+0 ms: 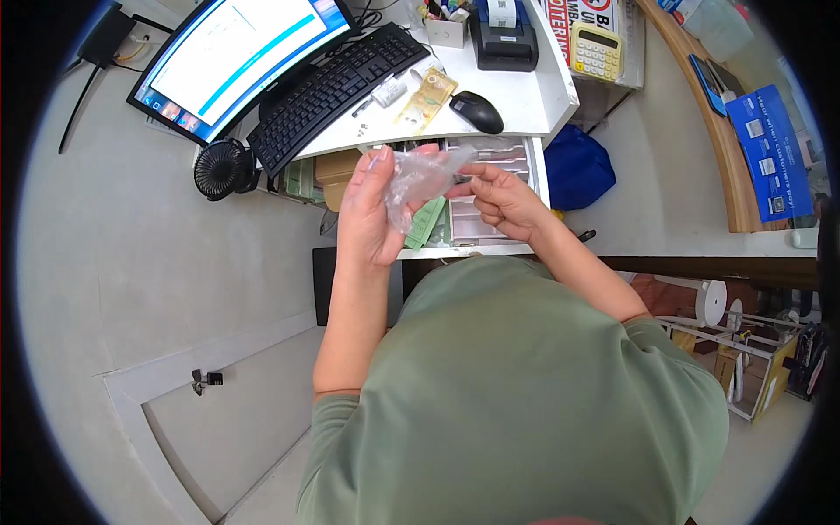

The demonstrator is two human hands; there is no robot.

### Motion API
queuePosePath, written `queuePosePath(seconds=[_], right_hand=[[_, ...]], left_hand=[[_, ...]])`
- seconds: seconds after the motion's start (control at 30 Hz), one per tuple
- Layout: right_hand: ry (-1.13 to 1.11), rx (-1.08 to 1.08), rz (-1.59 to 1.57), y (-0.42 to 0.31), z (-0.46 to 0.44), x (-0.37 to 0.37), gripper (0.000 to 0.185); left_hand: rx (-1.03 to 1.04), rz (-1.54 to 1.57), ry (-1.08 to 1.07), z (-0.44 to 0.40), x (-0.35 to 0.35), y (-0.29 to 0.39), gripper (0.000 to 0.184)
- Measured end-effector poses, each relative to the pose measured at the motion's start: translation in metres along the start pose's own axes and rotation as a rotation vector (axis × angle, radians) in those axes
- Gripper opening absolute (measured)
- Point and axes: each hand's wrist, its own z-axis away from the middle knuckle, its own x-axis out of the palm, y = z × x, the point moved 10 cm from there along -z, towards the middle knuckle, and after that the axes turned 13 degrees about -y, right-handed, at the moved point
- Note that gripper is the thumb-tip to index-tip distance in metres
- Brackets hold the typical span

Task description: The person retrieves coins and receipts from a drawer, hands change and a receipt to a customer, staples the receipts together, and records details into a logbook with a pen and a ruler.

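Observation:
A crumpled clear plastic bag [418, 182] rests in my left hand [364, 208], gripped between thumb and fingers. At the bag's right edge is my right hand [512, 203], its thumb and index finger pinched together and the other fingers curled. Something small and dark shows by those fingertips, too small to name. Below both hands a white desk drawer [516, 248] stands pulled out, with a light divided tray [472, 229] and green paper [425, 222] inside. Yellowish banknotes [427, 100] and a few small coins [362, 129] lie on the desk just beyond.
A black keyboard [337, 98], a mouse [477, 112] and a receipt printer [503, 44] occupy the desk. The monitor [245, 61] and a small black fan [224, 169] are at left. To the right are a blue bag [577, 168], a yellow calculator [597, 51] and a wooden-edged counter [722, 144].

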Motion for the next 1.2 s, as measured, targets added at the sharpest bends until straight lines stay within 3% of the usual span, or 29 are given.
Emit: queuePosePath(seconds=[0.2,0.3,0.43,0.53,0.6,0.73,0.83,0.97,1.0,1.1,1.2], right_hand=[[-0.01,0.083,-0.296,0.038,-0.015,0.005,0.022],[-0.107,0.065,-0.302,0.036,-0.022,0.014,0.023],[-0.332,0.038,-0.522,0.016,-0.005,0.049,0.027],[-0.147,0.027,-0.505,0.011,0.008,0.05,0.03],[-0.065,0.019,-0.329,0.003,0.009,0.033,0.03],[0.198,-0.039,0.107,-0.041,0.023,0.007,0.026],[0.285,-0.073,0.329,-0.085,0.032,0.024,0.021],[0.312,-0.069,0.764,-0.128,0.028,0.06,0.019],[0.345,-0.059,0.951,-0.137,0.026,0.066,0.023],[0.351,-0.009,1.231,-0.154,0.021,0.119,0.026],[0.306,-0.138,1.673,-0.164,0.014,0.156,0.024]], left_hand=[[-0.066,0.138,-0.117,0.0,0.031,-0.012,0.021],[-0.026,0.192,-0.129,0.0,0.029,-0.006,0.021],[0.065,0.227,-0.037,0.008,0.014,0.008,0.039],[0.1,0.249,0.005,0.014,0.006,0.015,0.031],[0.11,0.28,0.064,0.02,0.0,0.019,0.016],[0.14,0.085,0.129,0.032,-0.043,0.022,0.011],[0.076,0.137,0.132,0.037,-0.074,-0.007,0.011],[-0.021,0.205,0.159,0.031,-0.099,-0.055,0.017],[-0.037,0.244,0.137,0.028,-0.104,-0.071,0.026],[-0.14,0.484,0.048,0.013,-0.089,-0.113,0.034],[-0.16,0.563,0.047,0.004,-0.083,-0.136,0.039]])
